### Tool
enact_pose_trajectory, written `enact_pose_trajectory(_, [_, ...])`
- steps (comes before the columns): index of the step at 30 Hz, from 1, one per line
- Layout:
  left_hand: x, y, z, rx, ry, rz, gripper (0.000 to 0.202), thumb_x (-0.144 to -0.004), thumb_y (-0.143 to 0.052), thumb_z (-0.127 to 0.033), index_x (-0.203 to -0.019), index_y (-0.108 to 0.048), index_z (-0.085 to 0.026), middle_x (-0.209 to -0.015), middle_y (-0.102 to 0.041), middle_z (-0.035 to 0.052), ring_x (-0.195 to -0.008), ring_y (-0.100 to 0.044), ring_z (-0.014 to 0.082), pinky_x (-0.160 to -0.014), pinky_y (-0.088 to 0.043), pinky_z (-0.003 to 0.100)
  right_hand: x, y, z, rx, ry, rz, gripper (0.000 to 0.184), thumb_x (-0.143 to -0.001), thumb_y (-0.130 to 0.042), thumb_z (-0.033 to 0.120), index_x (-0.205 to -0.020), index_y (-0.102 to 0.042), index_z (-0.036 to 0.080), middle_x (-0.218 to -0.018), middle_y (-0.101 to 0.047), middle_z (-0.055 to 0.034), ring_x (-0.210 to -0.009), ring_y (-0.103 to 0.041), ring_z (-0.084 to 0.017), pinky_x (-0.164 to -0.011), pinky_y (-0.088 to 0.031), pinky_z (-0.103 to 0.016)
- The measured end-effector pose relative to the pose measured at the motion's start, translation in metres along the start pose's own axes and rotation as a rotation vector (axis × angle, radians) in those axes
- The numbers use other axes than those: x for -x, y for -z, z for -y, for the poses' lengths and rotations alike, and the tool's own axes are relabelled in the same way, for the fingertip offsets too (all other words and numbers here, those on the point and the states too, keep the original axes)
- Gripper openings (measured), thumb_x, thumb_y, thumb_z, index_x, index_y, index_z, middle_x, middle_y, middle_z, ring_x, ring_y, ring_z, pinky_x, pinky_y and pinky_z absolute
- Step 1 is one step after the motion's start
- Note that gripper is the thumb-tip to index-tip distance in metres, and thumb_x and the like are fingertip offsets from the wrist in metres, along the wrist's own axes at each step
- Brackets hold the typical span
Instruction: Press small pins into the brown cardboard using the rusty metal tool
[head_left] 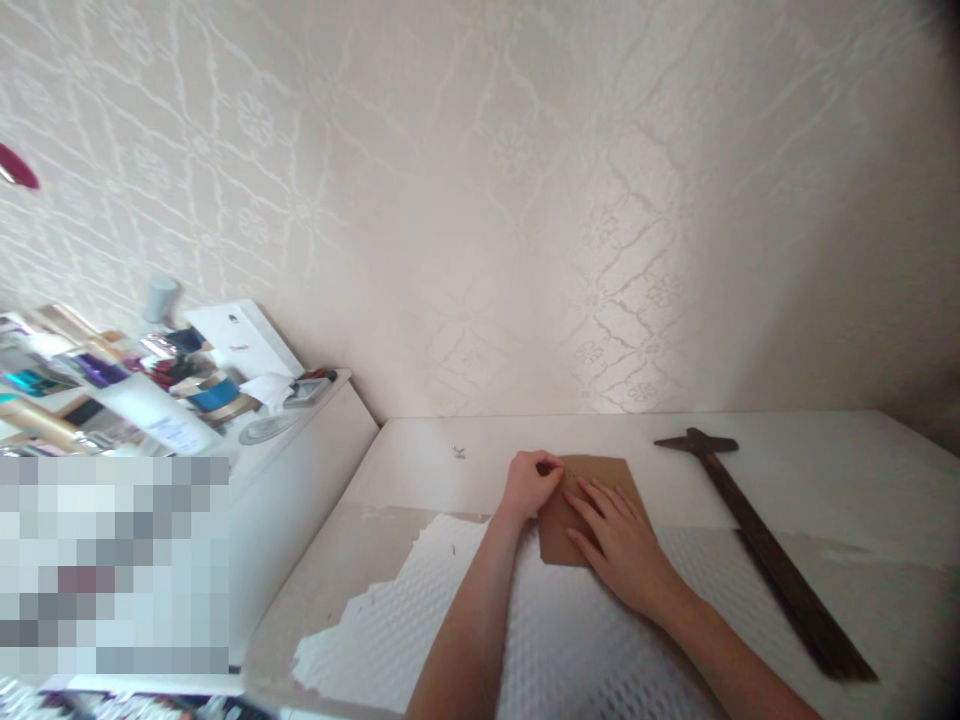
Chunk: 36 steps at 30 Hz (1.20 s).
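Observation:
A small brown piece of cardboard [598,478] lies on the white table [825,470] in front of me. My right hand [619,535] rests flat on it, fingers stretched out and pressing it down. My left hand [529,480] is curled at the cardboard's upper left corner, fingertips pinched against the edge; whether it holds a small tool is hidden.
A long dark wooden T-square [765,545] lies on the table to the right. White textured paper [525,620] covers the near part of the table. At the left, a white cabinet [300,450] carries cosmetics, bottles and boxes. Patterned wallpaper rises behind the table.

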<state>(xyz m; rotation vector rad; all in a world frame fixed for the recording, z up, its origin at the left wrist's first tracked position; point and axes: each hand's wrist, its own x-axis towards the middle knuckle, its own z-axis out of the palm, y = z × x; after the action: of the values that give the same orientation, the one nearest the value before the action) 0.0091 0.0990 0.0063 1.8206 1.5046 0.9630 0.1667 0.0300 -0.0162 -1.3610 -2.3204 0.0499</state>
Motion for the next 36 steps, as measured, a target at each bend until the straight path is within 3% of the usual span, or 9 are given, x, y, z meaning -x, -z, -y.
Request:
enact_pose_trajectory(21, [0.001,0.001,-0.002,-0.027,0.021,0.007,0.015,-0.072,-0.057,-0.014,-0.077,-0.071,-0.017,-0.076,-0.071,0.0016,-0.073,-0.063,0.0136,-0.073,-0.050,0.026,-0.002,0.001,-0.004,-0.048,0.003,-0.051,0.042,-0.089,-0.040,0.037,-0.123,-0.057,0.019,-0.130,-0.053,-0.0110,-0.122,-0.045,-0.025,-0.102,-0.036,-0.046])
enact_pose_trajectory(23, [0.001,0.001,-0.002,-0.035,0.030,0.012,0.016,-0.072,-0.056,-0.015,-0.077,-0.071,-0.018,-0.076,-0.071,0.0016,-0.073,-0.063,0.0138,-0.073,-0.049,0.026,-0.003,0.008,-0.011,-0.026,-0.071,-0.111,0.039,-0.089,-0.038,0.032,-0.120,-0.058,0.019,-0.124,-0.058,-0.0109,-0.115,-0.050,-0.024,-0.097,-0.041,-0.043])
enact_pose_trajectory(26, [0.000,0.002,-0.003,-0.039,0.054,0.018,0.017,-0.075,-0.054,-0.019,-0.076,-0.071,-0.018,-0.075,-0.071,0.0015,-0.074,-0.062,0.0145,-0.073,-0.048,0.026,-0.001,0.027,-0.029,0.129,-0.322,-0.244,0.039,-0.088,-0.037,0.028,-0.118,-0.059,0.016,-0.118,-0.060,-0.0138,-0.107,-0.054,-0.028,-0.087,-0.046,-0.045])
enact_pose_trajectory(31, [-0.002,0.001,-0.005,-0.051,0.065,0.001,0.024,-0.080,-0.049,-0.023,-0.073,-0.072,-0.019,-0.074,-0.071,0.0015,-0.076,-0.062,0.0159,-0.075,-0.046,0.027,0.017,0.049,-0.068,0.375,-0.697,-0.259,0.051,-0.083,-0.041,0.035,-0.129,-0.050,0.014,-0.110,-0.059,-0.0207,-0.092,-0.056,-0.039,-0.064,-0.048,-0.050])
enact_pose_trajectory(36, [-0.002,0.000,-0.005,-0.035,0.061,-0.014,0.033,-0.084,-0.040,-0.025,-0.072,-0.071,-0.021,-0.077,-0.070,0.0009,-0.083,-0.061,0.0168,-0.079,-0.045,0.027,0.032,0.046,-0.095,0.411,-0.750,-0.205,0.049,-0.082,-0.038,0.035,-0.123,-0.055,0.013,-0.089,-0.061,-0.0209,-0.075,-0.060,-0.035,-0.055,-0.046,-0.044])
